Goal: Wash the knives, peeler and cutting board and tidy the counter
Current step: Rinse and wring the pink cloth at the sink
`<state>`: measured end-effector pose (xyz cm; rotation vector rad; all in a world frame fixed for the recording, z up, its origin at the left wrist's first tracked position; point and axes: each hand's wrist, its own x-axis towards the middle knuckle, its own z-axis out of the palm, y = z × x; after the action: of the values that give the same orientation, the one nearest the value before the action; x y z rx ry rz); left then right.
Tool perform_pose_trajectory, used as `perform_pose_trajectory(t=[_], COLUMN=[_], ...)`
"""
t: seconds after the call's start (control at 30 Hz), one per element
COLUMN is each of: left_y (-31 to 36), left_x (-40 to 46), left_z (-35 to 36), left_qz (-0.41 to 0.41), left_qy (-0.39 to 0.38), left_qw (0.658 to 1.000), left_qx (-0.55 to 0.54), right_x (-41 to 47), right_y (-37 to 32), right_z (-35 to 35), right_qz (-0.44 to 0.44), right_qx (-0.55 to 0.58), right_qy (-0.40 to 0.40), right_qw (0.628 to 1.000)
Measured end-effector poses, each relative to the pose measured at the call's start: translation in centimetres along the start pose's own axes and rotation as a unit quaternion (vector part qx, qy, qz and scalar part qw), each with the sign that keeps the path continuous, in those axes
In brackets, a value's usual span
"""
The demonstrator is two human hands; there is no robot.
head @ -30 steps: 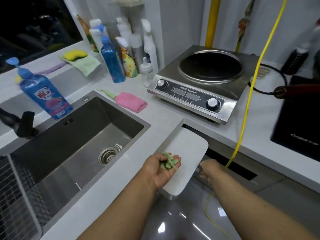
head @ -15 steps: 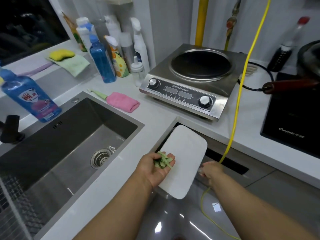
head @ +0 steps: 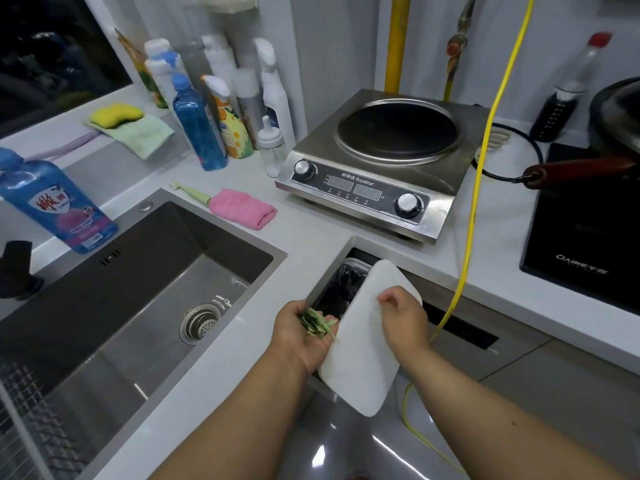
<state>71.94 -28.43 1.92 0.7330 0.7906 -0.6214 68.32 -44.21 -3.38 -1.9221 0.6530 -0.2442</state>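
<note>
White cutting board: held tilted over the gap in the counter front, its far end above a bin lined with a black bag, its near end projecting out over the floor. Right hand: lies on the board's upper right part, fingers curled over its surface and right edge; the grip on the underside is hidden. Left hand: palm up at the board's left edge, fingers cupped loosely around a small heap of green vegetable peelings, which sits just beside the bin opening. Knives and peeler: not identifiable in view. Steel sink: to the left of the hands, set into the pale counter, with a round drain strainer. Blue dish-soap bottle: behind the sink's far left corner. Folded pink cloth: on the counter between sink and cooker, with a pale green handle touching its left end. Induction cooker: steel body, two knobs, well behind the bin. Cluster of spray and detergent bottles: against the back wall, left of the cooker. Yellow sponge: on a green cloth on the window ledge. Yellow cable: hangs down from above past the cooker's right side to the floor. Black cooktop: far right, carrying a wok with a reddish handle.
</note>
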Motion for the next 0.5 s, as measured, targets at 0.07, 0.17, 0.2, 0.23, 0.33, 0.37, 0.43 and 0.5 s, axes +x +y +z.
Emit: perform_pose_trajectory(t=[0.07, 0.17, 0.2, 0.23, 0.33, 0.37, 0.43, 0.5], left_y=[-0.1, 0.0, 0.1, 0.1, 0.1, 0.1, 0.3, 0.5], left_x=[-0.2, 0.1, 0.4, 0.8, 1.8, 2.0, 2.0, 1.4], left_z=[0.1, -0.6, -0.8, -1.0, -1.1, -1.1, -1.0, -0.8], left_qz=[-0.010, -0.051, -0.063, -0.072, -0.084, -0.082, -0.086, -0.089], left_qy=[-0.020, -0.074, -0.086, -0.091, -0.078, -0.074, -0.080, -0.088], left_qw=[0.999, 0.993, 0.991, 0.989, 0.989, 0.989, 0.987, 0.986], left_qx=[-0.029, -0.074, -0.082, -0.088, -0.097, -0.102, -0.106, -0.113], right_x=[0.0, -0.1, -0.2, -0.4, -0.7, -0.9, -1.2, -1.2], right_y=[-0.7, -1.5, -1.7, -2.0, -2.5, -2.8, -3.0, -3.0], right_z=[0.7, 1.2, 1.3, 1.3, 2.1, 2.3, 2.8, 3.0], right_qz=[-0.058, -0.098, -0.120, -0.149, -0.230, -0.239, -0.261, -0.287], right_qx=[-0.009, -0.029, -0.040, -0.056, -0.109, -0.129, -0.178, -0.274], right_qy=[-0.037, -0.088, -0.102, -0.118, -0.188, -0.221, -0.286, -0.327], right_qw=[0.998, 0.991, 0.987, 0.980, 0.949, 0.937, 0.905, 0.858])
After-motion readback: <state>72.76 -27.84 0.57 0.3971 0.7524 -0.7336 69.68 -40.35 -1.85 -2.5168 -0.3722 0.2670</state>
